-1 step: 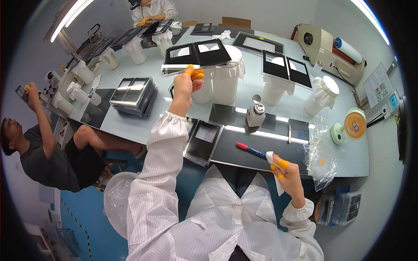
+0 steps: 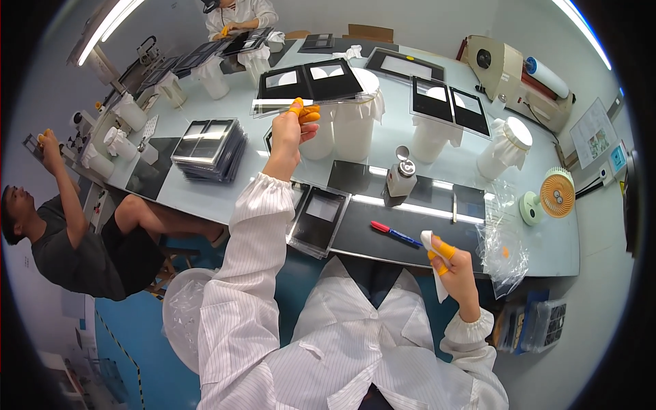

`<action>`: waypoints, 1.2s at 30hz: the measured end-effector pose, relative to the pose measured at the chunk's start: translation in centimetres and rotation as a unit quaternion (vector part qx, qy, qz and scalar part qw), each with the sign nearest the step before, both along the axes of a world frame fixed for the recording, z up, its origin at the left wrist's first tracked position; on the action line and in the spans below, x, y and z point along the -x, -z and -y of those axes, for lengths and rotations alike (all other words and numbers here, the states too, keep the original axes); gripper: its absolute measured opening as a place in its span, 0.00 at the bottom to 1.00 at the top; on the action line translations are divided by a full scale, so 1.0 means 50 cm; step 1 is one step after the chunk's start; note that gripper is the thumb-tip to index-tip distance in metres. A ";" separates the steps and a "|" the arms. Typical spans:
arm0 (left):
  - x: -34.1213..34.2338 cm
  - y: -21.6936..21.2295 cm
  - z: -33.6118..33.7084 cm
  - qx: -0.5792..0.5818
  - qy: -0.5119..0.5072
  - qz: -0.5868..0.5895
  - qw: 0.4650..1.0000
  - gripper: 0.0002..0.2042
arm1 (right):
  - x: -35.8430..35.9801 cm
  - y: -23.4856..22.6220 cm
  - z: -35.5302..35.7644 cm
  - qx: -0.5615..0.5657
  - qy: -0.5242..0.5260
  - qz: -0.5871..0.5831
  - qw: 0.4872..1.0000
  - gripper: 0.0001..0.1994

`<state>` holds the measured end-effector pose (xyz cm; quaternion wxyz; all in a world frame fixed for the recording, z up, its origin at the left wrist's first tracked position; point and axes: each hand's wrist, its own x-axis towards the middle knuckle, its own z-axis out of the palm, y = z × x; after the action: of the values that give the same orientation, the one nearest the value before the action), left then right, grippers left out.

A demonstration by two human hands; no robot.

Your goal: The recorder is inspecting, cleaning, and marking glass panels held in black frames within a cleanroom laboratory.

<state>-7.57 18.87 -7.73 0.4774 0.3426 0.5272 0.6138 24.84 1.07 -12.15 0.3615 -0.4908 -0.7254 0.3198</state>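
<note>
My left hand (image 2: 290, 130), with yellow finger cots on it, is closed at the near edge of a clear-edged black panel (image 2: 311, 90) with two light windows. That panel lies over white cloth-covered cylinders (image 2: 354, 133); the exact grip under its edge is hidden. In my right hand (image 2: 456, 273), also in yellow finger cots, a folded white wiping cloth (image 2: 438, 279) is pinched above the table's front edge. A red and blue marker (image 2: 396, 234) lies just left of it. Behind the marker stands a white pump bottle (image 2: 402, 179) with its lid raised.
A stack of framed panels (image 2: 208, 150) sits on the left; more panels (image 2: 318, 222) lie at the front edge. Crumpled clear film (image 2: 504, 249) and a small fan (image 2: 557, 193) are at right. Another person (image 2: 61, 239) sits at left, and one (image 2: 239, 17) works at the far end.
My right hand and the cloth have shifted very slightly to the right. My left hand stays at the panel's edge.
</note>
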 end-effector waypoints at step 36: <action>-0.076 0.268 0.361 -0.059 0.136 -0.718 0.680 0.26 | 0.087 0.097 -0.055 -0.105 -0.035 0.075 0.991 0.15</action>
<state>-3.78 0.81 -21.15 0.0091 0.7737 0.6183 0.1376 20.47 3.81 -16.99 0.3443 -0.4474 -0.7964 0.2168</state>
